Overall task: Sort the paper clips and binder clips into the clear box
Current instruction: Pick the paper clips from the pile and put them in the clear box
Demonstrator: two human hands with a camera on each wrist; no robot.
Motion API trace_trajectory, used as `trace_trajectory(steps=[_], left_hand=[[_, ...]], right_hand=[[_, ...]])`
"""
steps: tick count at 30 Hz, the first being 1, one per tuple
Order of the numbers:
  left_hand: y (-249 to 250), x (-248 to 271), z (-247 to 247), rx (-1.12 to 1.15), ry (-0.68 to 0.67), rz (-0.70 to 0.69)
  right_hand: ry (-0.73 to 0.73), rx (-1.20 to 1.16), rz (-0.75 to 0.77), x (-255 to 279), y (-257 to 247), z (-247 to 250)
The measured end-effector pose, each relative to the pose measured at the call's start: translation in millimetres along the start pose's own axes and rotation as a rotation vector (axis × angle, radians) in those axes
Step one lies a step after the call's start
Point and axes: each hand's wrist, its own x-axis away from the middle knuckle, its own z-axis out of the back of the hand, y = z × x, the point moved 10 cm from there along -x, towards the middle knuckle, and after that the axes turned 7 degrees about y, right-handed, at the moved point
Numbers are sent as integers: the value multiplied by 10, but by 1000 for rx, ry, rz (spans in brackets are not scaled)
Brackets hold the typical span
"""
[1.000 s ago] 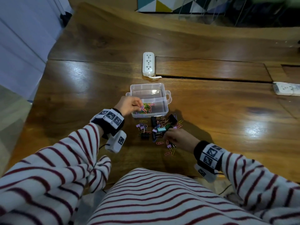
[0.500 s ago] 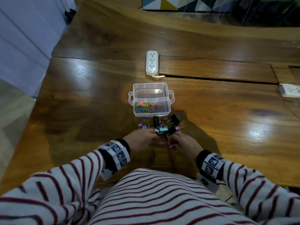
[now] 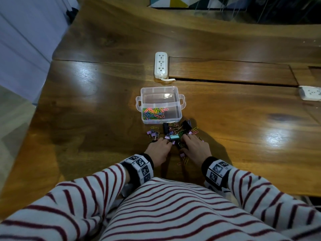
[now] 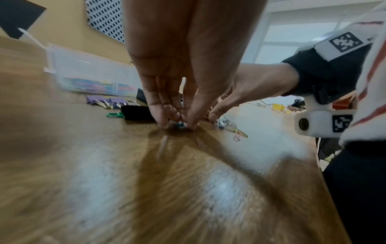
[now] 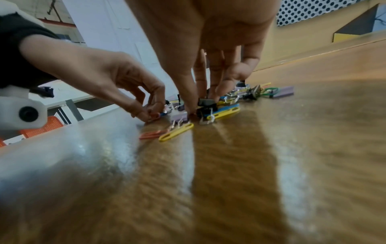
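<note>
Both my hands are down on the desk (image 3: 97, 108) at the near edge of the loose pile of clips (image 3: 175, 132). My left hand (image 3: 159, 149) has its thumb and fingers (image 4: 165, 113) drawn together, pinching a small blue clip (image 4: 180, 124) against the wood. My right hand (image 3: 195, 147) has its fingers (image 5: 215, 85) curled down onto a small black binder clip (image 5: 205, 102), thumb and fingertips closed around it. A yellow paper clip (image 5: 176, 132) and an orange one (image 5: 151, 135) lie just in front of that hand. The clear box (image 3: 161, 91) sits just beyond the pile, lid off; coloured paper clips (image 3: 154, 113) fill its near compartment. A white power strip (image 3: 161, 65) lies farther back.
</note>
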Motion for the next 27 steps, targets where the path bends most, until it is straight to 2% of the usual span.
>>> trace_trajectory(steps=[3,5,8,10,13,16,19,22,24,27], left_hand=[[-101,66,34,68,-36,-12],[-210,116,121,196,9,0],[-457,205,284,415,98,90],[-611,248,369,470,136,139],[-678,272,417,401,143,120],[-440,214,353,315,77,31],[-107,69,278,156,38,-68],[2,-51,217,32,33,-97],[-22,-68,153,-5,10,-98],[-97,-39,95,18,-6,-58]], right_hand=[[15,13,28,-16,12,42],[7,-42,5,-28,74,69],[-11,-194,-54,-37,203,106],[-38,-271,-100,-34,299,117],[-58,-314,-123,-19,386,151],[-36,-269,-94,-4,417,185],[38,-184,-68,-15,443,254],[153,-265,-53,-19,461,385],[121,-384,-62,-15,427,388],[-59,-401,-42,0,265,207]])
